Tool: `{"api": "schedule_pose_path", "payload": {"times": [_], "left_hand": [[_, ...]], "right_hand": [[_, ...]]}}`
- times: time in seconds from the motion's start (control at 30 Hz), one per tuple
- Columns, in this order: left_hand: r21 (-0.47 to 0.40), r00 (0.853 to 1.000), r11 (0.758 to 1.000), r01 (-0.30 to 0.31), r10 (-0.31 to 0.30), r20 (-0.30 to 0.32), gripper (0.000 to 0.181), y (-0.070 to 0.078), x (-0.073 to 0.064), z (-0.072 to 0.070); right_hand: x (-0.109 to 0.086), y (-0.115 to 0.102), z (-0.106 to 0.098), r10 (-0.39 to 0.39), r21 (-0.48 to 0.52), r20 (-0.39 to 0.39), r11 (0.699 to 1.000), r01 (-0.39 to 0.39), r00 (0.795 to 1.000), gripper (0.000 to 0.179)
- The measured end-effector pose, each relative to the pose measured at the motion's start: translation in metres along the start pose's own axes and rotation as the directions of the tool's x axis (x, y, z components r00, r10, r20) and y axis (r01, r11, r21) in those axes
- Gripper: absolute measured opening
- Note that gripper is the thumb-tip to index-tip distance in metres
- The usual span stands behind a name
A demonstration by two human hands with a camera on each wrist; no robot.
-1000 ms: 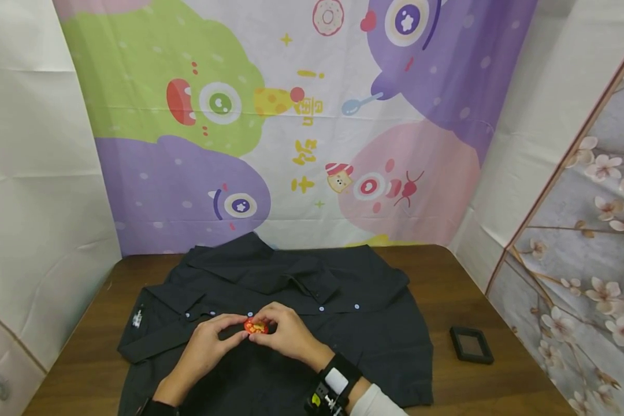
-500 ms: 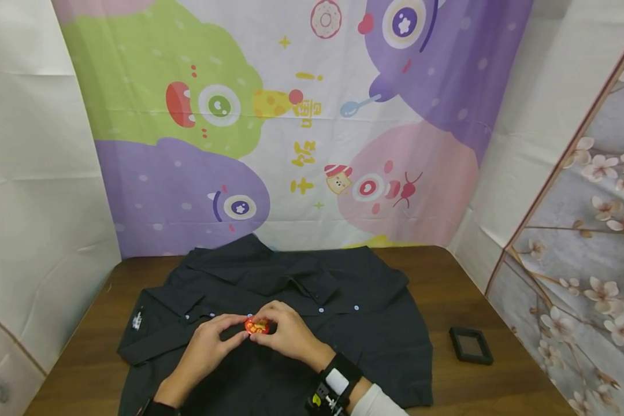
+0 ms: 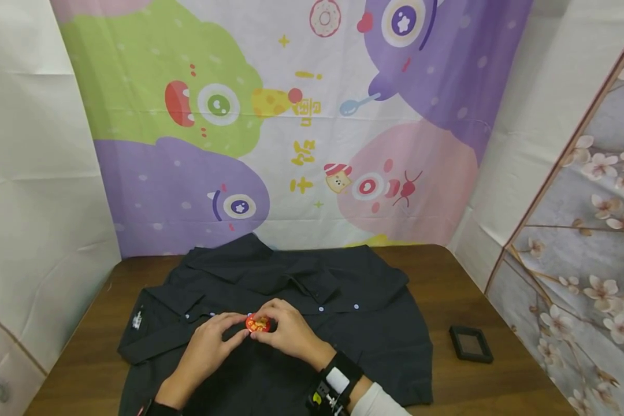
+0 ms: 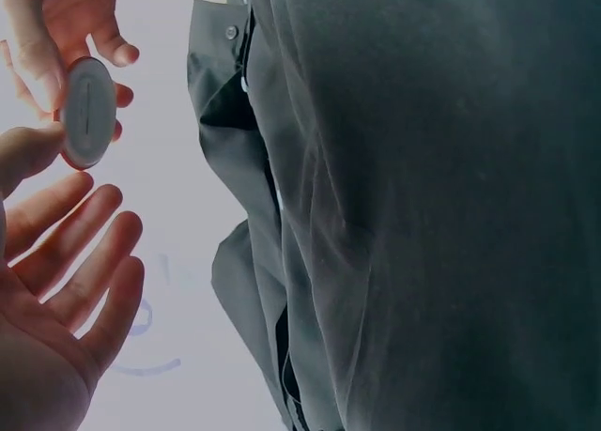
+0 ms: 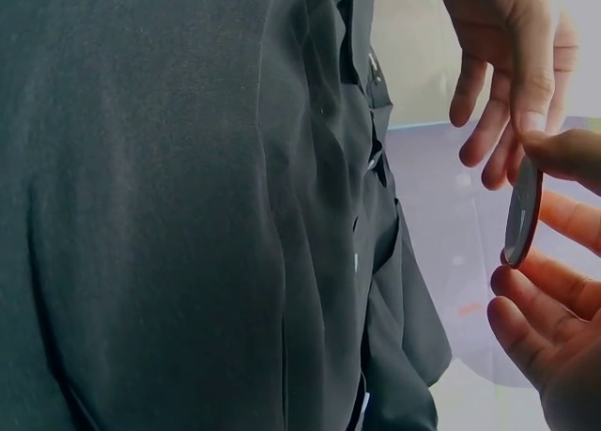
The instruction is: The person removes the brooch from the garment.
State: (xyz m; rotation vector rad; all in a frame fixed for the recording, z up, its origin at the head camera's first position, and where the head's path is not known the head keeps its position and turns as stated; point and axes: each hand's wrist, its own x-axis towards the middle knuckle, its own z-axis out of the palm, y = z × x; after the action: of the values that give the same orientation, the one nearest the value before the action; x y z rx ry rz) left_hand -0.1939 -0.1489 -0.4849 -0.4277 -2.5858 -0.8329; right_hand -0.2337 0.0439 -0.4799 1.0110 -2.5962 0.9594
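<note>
A round red button badge (image 3: 258, 323) with a yellow design is held between both hands, above the dark shirt (image 3: 369, 352). My left hand (image 3: 206, 341) pinches its left edge between thumb and forefinger. At the right edge, my right hand (image 3: 289, 330) pinches it the same way. In the left wrist view the badge's silvery back (image 4: 89, 112) faces the camera, with a thin straight line down its middle that looks like a pin. The right wrist view shows the badge (image 5: 524, 215) nearly edge-on. The other fingers of both hands are spread loosely.
The shirt lies spread across a brown wooden table (image 3: 411, 260), its light buttons in a row near the hands. A small black square frame (image 3: 471, 345) lies on the table to the right. Behind the table hangs a cartoon-print cloth (image 3: 301, 219).
The badge has tilted so more of its red face shows to the head camera, and it has risen very slightly with both hands. Both hands keep their pinch; the shirt is unmoved.
</note>
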Motion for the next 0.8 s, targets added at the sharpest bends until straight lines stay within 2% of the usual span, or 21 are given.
{"api": "schedule_pose_path", "payload": {"times": [0.3,0.5,0.8], "left_hand": [[-0.013,1.000,1.000,0.022,-0.022,0.003,0.026,-0.0006,-0.0001,0.0012],[-0.004,1.000,1.000,0.017,-0.017,-0.005,0.027,-0.0025,-0.0003,0.0020],[-0.007,0.999,0.999,0.034,-0.034,0.007,0.029,-0.0022,-0.0007,0.0014]], "right_hand": [[-0.0008,-0.0001,-0.0039,-0.019,-0.005,-0.013,1.000,0.019,1.000,0.026],[0.0004,-0.0005,-0.0050,-0.002,-0.018,-0.016,1.000,0.001,1.000,0.027],[-0.0019,0.0014,-0.0059,-0.009,0.021,-0.055,1.000,0.010,0.998,0.027]]}}
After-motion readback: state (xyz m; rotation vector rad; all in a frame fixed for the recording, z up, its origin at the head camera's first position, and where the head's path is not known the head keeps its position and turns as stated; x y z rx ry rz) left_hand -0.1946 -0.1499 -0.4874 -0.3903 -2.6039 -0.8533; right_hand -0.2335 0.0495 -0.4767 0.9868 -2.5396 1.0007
